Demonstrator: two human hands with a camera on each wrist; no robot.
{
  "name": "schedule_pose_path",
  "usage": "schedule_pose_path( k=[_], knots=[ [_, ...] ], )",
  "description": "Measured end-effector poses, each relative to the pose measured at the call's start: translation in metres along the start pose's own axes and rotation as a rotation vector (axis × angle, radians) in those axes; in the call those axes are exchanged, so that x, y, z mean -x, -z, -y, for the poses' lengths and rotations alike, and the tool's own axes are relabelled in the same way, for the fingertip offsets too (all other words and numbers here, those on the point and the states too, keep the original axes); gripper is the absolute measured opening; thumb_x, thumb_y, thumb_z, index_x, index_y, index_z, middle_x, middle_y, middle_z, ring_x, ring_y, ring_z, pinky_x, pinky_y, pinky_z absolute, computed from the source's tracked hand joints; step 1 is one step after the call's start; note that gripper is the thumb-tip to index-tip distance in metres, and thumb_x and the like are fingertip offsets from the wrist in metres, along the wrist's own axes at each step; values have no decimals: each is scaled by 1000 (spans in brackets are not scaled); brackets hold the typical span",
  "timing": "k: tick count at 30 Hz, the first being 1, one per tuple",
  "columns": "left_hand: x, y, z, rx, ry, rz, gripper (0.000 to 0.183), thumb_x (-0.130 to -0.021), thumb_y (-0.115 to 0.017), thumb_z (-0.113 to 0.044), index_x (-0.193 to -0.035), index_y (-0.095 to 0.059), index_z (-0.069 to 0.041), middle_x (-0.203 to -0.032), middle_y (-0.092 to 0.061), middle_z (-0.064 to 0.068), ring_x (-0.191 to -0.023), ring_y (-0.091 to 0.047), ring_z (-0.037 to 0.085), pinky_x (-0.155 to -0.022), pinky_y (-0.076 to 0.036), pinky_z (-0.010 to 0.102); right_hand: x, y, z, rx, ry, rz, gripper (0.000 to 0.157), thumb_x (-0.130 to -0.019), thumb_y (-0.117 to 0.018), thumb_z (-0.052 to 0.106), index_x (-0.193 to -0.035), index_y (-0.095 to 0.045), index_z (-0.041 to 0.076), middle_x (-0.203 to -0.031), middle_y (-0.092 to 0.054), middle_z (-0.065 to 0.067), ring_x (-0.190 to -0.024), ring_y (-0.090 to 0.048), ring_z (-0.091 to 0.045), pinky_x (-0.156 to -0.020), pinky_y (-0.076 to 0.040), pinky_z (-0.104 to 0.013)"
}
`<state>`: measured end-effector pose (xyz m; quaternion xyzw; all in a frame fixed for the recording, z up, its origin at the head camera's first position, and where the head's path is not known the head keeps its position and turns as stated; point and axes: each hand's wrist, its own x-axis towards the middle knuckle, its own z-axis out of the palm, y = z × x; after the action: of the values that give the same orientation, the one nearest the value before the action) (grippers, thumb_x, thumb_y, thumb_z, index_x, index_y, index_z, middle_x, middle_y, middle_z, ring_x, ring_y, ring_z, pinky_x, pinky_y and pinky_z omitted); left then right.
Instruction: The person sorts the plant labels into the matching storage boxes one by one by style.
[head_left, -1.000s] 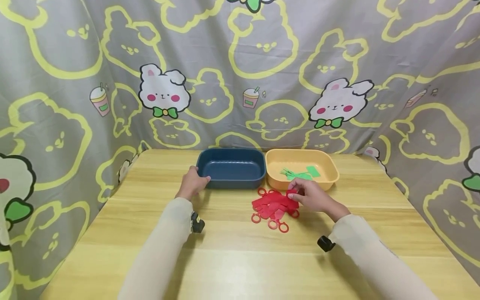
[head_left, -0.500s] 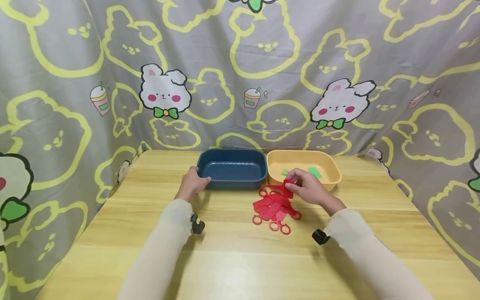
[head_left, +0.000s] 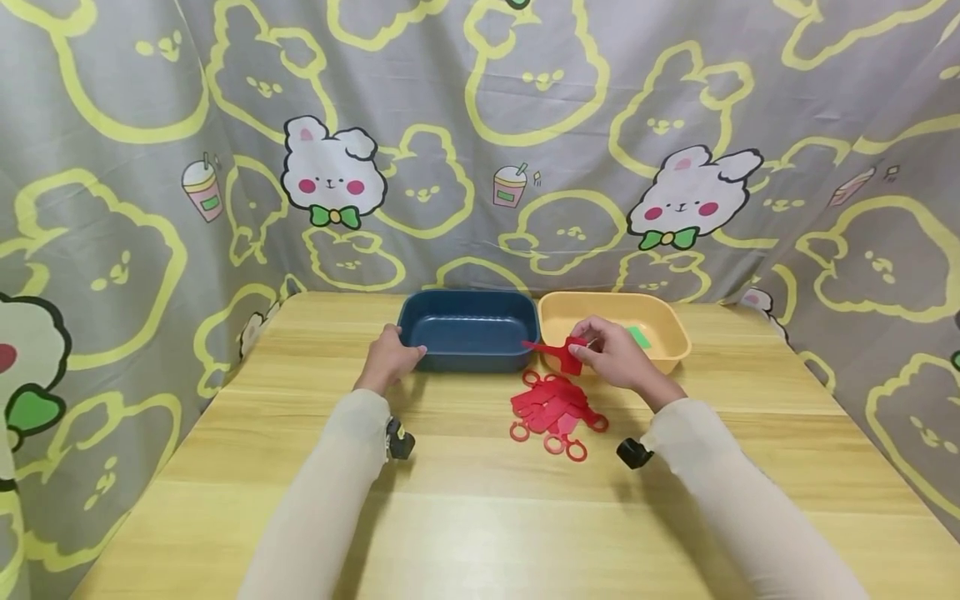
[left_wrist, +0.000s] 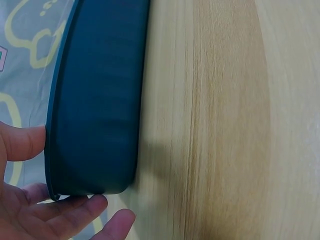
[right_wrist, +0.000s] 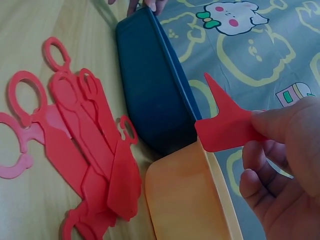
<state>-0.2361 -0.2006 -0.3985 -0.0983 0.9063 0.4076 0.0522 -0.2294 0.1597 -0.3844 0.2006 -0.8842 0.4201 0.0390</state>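
My right hand (head_left: 618, 357) pinches a flat red T-shaped plant label (right_wrist: 227, 127) between thumb and fingers. It is held above the front rim of the yellow bin (head_left: 667, 354), its thin spike pointing left toward the blue bin (head_left: 480, 363). My left hand (head_left: 390, 358) grips the blue bin's left front corner; in the left wrist view the thumb lies on the rim and fingers curl under the corner. On the table before the bins lies a pile of red ring-ended plant tags (head_left: 551, 402), loosely overlapping.
Inside the yellow bin is a green piece (head_left: 639, 337), partly hidden by the right hand. Both bins stand side by side near the back edge of the wooden table (head_left: 465, 500). A patterned curtain (head_left: 450, 200) hangs right behind them.
My right hand has lifted the red plant label off the pile and carried it up to the yellow bin's front rim. The left hand keeps its grip on the blue bin.
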Motion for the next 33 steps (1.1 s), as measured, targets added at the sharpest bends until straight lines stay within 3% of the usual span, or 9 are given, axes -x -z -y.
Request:
schedule_pose_path(
  k=[9,13,16,20,28,33],
  knots=[
    [0,4,-1,9,-4,-7,72,-94,-62,-28,-149,-24,2,-144,-37,31,-107,-53,36,-60,-53,37,-11,3,7,-16,-16,-15,18,-90,-68,7,-105,-59,5,-92,-64,-11,-71,-58,-26,-65,-50,-33],
    [-1,4,-2,4,-4,0,73,-94,-62,-28,-149,-24,2,-143,-38,31,-102,-54,35,-60,-53,37,-15,5,9,-28,-27,-14,19,-91,-68,7,-107,-58,4,-94,-64,-12,-73,-59,-27,-67,-51,-34],
    [-2,2,-1,0,2,7,73,-94,-62,-28,-149,-24,2,-142,-38,31,-89,-57,32,-61,-52,39,-17,5,8,-33,-20,-13,20,-91,-68,6,-108,-58,3,-95,-64,-13,-74,-61,-29,-68,-52,-34],
    [-1,1,-1,4,-1,14,73,-94,-62,-28,-149,-24,2,-143,-38,32,-88,-56,31,-62,-53,40,-18,4,6,-36,-9,-22,19,-90,-68,4,-106,-58,3,-95,-65,-14,-75,-62,-34,-68,-52,-32],
    [2,2,-2,9,6,22,73,-95,-61,-28,-149,-24,1,-144,-36,32,-100,-56,35,-56,-52,34,-25,1,12,-31,0,-34,17,-90,-67,3,-104,-59,2,-94,-65,-15,-73,-63,-35,-67,-51,-35],
    [1,2,-2,20,8,17,72,-94,-62,-28,-149,-24,1,-144,-37,31,-108,-53,35,-59,-53,37,-30,1,14,-22,-26,-31,19,-90,-68,4,-107,-59,3,-96,-64,-15,-75,-61,-30,-67,-51,-32]
  ],
)
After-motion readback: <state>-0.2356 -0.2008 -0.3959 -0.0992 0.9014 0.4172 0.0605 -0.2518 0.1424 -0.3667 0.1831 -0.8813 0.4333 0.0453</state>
